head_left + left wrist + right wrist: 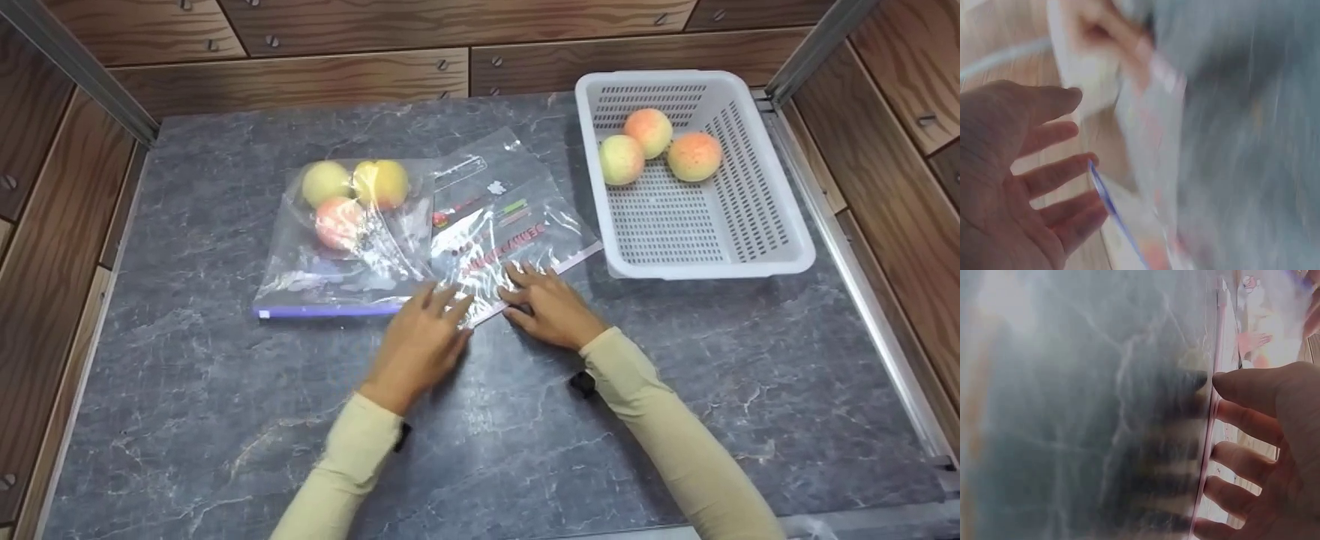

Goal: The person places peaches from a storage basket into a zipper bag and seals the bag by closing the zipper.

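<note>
A clear zip bag (pixel 517 195) with red print and a pink zip edge (pixel 1213 405) lies flat in the middle of the table. Over that edge my right hand (pixel 551 304) rests its spread fingertips, with the thumb tip at the strip in the right wrist view. My left hand (pixel 424 341) is beside the bag's lower left corner, fingers loosely spread and gripping nothing. Its fingertips (pixel 1089 158) meet the blue zip strip (pixel 1109 202) in the left wrist view. That strip belongs to a second clear zip bag (pixel 300 277) holding three peach-like fruits (pixel 341 223).
A white perforated basket (pixel 709 268) stands at the back right, with three peaches (pixel 694 157) inside. Wood-patterned panels (pixel 300 79) border the grey marbled table (pixel 247 420) at the back and both sides. A metal rail (pixel 862 300) runs along the right edge.
</note>
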The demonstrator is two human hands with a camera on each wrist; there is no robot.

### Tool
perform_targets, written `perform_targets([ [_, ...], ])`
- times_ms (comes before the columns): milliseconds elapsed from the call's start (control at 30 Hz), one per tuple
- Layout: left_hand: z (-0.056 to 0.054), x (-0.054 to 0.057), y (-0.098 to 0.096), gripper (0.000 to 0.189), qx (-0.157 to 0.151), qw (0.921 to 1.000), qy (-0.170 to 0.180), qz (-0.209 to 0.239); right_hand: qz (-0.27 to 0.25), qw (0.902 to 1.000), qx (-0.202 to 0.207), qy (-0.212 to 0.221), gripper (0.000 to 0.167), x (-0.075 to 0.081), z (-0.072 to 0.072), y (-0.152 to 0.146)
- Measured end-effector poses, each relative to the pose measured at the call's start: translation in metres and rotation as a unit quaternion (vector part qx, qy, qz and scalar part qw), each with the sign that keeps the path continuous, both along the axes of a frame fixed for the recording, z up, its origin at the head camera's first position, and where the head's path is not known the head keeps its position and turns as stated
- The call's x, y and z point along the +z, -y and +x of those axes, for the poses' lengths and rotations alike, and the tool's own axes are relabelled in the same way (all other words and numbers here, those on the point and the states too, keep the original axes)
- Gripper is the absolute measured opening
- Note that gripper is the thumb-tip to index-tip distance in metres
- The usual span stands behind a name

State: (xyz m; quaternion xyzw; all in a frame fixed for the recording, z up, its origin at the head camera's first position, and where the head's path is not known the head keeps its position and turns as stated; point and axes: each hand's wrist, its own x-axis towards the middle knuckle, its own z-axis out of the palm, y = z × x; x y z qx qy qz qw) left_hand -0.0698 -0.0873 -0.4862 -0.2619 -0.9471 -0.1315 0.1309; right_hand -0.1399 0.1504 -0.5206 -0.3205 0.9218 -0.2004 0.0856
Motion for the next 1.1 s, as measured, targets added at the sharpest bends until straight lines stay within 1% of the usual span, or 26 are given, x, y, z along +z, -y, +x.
perform_targets([
  [67,-0.003,-0.010,-0.017,0.032,-0.014,0.9988,-0.037,-0.029,0.002,1.0000,0.004,-0.006,0.037,0.000,0.003,-0.002],
  [100,-0.004,-0.014,-0.024,0.032,-0.016,0.9977,-0.051,-0.041,0.003,1.0000,0.005,-0.008,0.037,0.001,0.004,-0.003],
  [133,-0.005,-0.018,-0.029,0.031,-0.015,0.9970,-0.057,-0.049,0.003,0.9999,0.008,-0.009,0.038,0.000,0.006,-0.002],
  [233,-0.007,-0.028,-0.042,0.035,0.004,0.9969,-0.047,-0.064,0.000,0.9998,0.011,-0.013,0.037,-0.001,0.010,-0.002],
  [300,-0.008,-0.034,-0.047,0.039,0.022,0.9967,-0.035,-0.070,-0.001,0.9998,0.011,-0.017,0.037,-0.002,0.013,-0.002],
  [367,-0.008,-0.039,-0.051,0.039,0.036,0.9956,-0.032,-0.080,-0.004,0.9998,0.013,-0.017,0.037,-0.002,0.015,-0.003],
  [467,-0.009,-0.045,-0.056,0.029,0.053,0.9933,-0.047,-0.092,-0.029,0.9996,0.007,0.004,0.037,-0.003,0.017,-0.005],
  [533,-0.010,-0.047,-0.058,0.021,0.057,0.9910,-0.065,-0.102,-0.066,0.9977,-0.009,0.013,0.034,-0.004,0.019,-0.006],
  [600,-0.011,-0.048,-0.059,0.014,0.052,0.9884,-0.085,-0.114,-0.113,0.9930,-0.032,0.003,0.028,-0.005,0.020,-0.008],
  [667,-0.012,-0.048,-0.058,0.009,0.039,0.9874,-0.096,-0.119,-0.164,0.9841,-0.059,-0.034,0.018,-0.006,0.020,-0.010],
  [700,-0.013,-0.048,-0.057,0.008,0.032,0.9872,-0.099,-0.121,-0.189,0.9776,-0.074,-0.055,0.012,-0.007,0.021,-0.011],
  [733,-0.013,-0.047,-0.056,0.008,0.025,0.9875,-0.099,-0.120,-0.211,0.9707,-0.087,-0.074,0.013,-0.007,0.021,-0.012],
  [767,-0.014,-0.046,-0.055,0.008,0.020,0.9884,-0.096,-0.116,-0.231,0.9641,-0.098,-0.088,0.020,-0.007,0.022,-0.013],
  [800,-0.015,-0.045,-0.054,0.010,0.018,0.9897,-0.090,-0.109,-0.245,0.9590,-0.108,-0.094,0.029,-0.006,0.023,-0.013],
  [833,-0.016,-0.044,-0.052,0.012,0.017,0.9910,-0.085,-0.102,-0.252,0.9564,-0.115,-0.093,0.036,-0.006,0.024,-0.014],
  [867,-0.017,-0.043,-0.051,0.012,0.018,0.9922,-0.081,-0.093,-0.251,0.9569,-0.121,-0.082,0.042,-0.005,0.025,-0.015],
  [933,-0.019,-0.042,-0.049,0.012,0.021,0.9942,-0.078,-0.071,-0.236,0.9621,-0.131,-0.041,0.050,-0.003,0.028,-0.016],
  [1000,-0.020,-0.040,-0.048,0.013,0.024,0.9954,-0.083,-0.042,-0.212,0.9660,-0.147,0.015,0.047,-0.002,0.031,-0.016],
  [1033,-0.021,-0.039,-0.048,0.013,0.025,0.9957,-0.085,-0.028,-0.208,0.9644,-0.156,0.048,0.044,-0.002,0.032,-0.016],
  [1067,-0.022,-0.038,-0.049,0.014,0.027,0.9959,-0.086,-0.010,-0.213,0.9598,-0.163,0.083,0.042,-0.001,0.032,-0.016],
  [1100,-0.022,-0.037,-0.049,0.016,0.028,0.9958,-0.087,0.007,-0.225,0.9522,-0.170,0.116,0.040,-0.001,0.033,-0.015],
])
